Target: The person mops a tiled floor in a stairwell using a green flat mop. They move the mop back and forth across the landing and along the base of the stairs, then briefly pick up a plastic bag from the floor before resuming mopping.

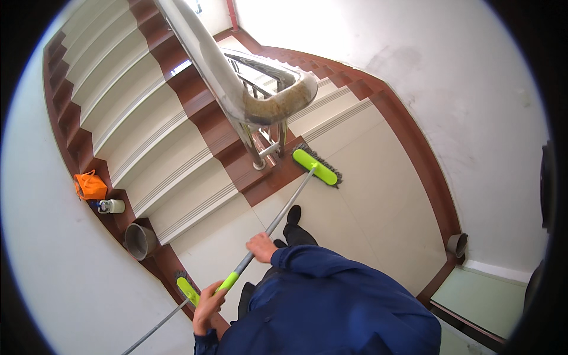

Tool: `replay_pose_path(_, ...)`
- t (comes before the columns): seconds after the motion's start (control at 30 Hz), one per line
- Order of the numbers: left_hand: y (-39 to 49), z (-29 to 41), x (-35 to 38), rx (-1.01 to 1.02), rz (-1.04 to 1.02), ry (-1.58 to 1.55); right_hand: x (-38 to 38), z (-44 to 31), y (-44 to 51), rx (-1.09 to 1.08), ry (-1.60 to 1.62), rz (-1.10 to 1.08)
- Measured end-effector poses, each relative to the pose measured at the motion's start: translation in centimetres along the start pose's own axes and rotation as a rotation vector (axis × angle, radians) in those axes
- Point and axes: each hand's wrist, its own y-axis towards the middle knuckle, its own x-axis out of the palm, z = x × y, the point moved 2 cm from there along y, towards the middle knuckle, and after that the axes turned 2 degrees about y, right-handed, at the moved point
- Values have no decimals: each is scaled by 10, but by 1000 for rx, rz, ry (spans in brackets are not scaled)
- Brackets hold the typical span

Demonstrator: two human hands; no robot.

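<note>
My right hand (262,247) is closed around the grey pole of a push broom. Lower on the same pole, my left hand (209,306) grips near its lime-green handle end. The broom's lime-green head (315,167), with dark grey bristles, rests on the tiled landing beside the red-brown base of the stair railing. A second broom (188,290) with a similar green head and a grey pole is by the left wall, close to my left hand. My shoe (293,215) shows on the tiles below the broom head.
A metal handrail (275,106) bends between two flights of stairs. On the left steps' edge sit an orange bag (91,185), a white bottle-like container (112,206) and a grey bucket (140,242). Another grey container (457,245) stands in the right corner, near a greenish ledge (479,297).
</note>
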Motion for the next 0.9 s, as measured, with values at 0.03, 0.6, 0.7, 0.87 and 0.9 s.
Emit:
replay_pose_path(0.03,-9,-1,-6,0,38,-68,-1,-9,9,-44,67,-64)
replay_pose_path(0.6,151,174,39,356,98,343,-106,188,80,365,-158,-165)
replay_pose_path(0.7,162,194,43,408,-27,337,-119,201,76,424,-149,-113)
replay_pose_path(0.87,158,196,-17,293,-150,398,-88,159,93,510,-123,39)
replay_pose_path(0.9,155,197,-42,288,-147,380,-75,140,105,530,-117,77)
